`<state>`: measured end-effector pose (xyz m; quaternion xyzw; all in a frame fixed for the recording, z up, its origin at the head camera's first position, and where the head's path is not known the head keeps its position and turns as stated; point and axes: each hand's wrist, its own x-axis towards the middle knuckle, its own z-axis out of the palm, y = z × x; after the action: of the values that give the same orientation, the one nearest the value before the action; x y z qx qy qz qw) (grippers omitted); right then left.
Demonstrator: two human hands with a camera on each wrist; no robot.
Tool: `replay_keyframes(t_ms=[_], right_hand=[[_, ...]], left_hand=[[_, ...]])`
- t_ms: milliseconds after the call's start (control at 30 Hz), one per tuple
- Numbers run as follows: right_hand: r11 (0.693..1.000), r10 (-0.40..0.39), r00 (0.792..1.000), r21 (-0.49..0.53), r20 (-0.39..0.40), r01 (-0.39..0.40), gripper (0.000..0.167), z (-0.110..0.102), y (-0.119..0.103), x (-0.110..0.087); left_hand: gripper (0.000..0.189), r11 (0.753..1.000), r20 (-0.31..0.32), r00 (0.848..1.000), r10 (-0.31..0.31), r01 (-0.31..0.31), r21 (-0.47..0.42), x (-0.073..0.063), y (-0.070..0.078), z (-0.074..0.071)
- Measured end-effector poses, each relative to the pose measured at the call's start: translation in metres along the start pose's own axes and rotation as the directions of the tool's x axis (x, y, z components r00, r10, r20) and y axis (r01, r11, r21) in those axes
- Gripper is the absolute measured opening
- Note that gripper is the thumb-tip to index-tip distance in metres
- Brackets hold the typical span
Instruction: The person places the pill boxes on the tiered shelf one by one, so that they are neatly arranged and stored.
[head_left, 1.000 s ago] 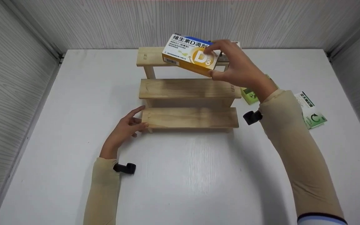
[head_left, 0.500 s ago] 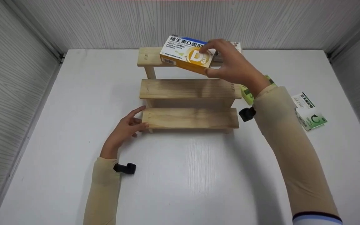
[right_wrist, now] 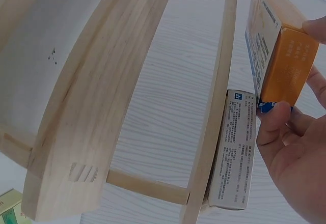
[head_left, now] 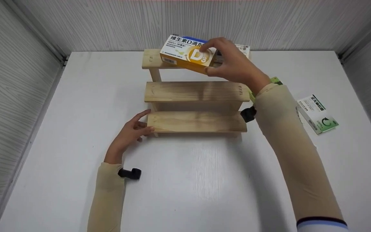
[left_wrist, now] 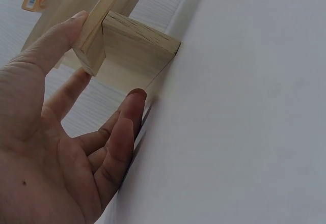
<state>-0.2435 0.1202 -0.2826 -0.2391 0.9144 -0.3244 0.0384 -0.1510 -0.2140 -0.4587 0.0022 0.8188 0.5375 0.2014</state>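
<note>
A white and orange vitamin D drops box [head_left: 180, 51] with a blue edge is tilted over the top step of a three-step wooden rack [head_left: 195, 121]. My right hand [head_left: 233, 64] grips this box by its right end, thumb below and fingers over it. In the right wrist view the box's orange end [right_wrist: 290, 61] faces the camera, apart from a printed white carton [right_wrist: 237, 152] standing on the top step. At the lowest step's left end, my left hand [head_left: 129, 133] pinches the board between thumb and index finger; its other fingers hang beside the step's leg.
Right of the rack, a white and green medicine box [head_left: 317, 114] lies on the white table [head_left: 185, 193]. A green box [head_left: 275, 80] is mostly hidden behind my right forearm. Wood-grain panels [head_left: 108, 25] stand at the back and sides.
My right hand has moved slightly left along the top step with the vitamin D drops box, uncovering more of the white carton and the white and green box. My left hand stays put.
</note>
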Motion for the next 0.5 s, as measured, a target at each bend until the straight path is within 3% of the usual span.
replay_keyframes(t_ms=[500], right_hand=[[1.000, -0.019, 1.000, 0.011, 0.024, 0.019, 0.048, 0.010, -0.013, 0.011]], left_hand=[[0.071, 1.000, -0.004, 1.000, -0.003, 0.003, 0.009, 0.000, -0.005, -0.003]])
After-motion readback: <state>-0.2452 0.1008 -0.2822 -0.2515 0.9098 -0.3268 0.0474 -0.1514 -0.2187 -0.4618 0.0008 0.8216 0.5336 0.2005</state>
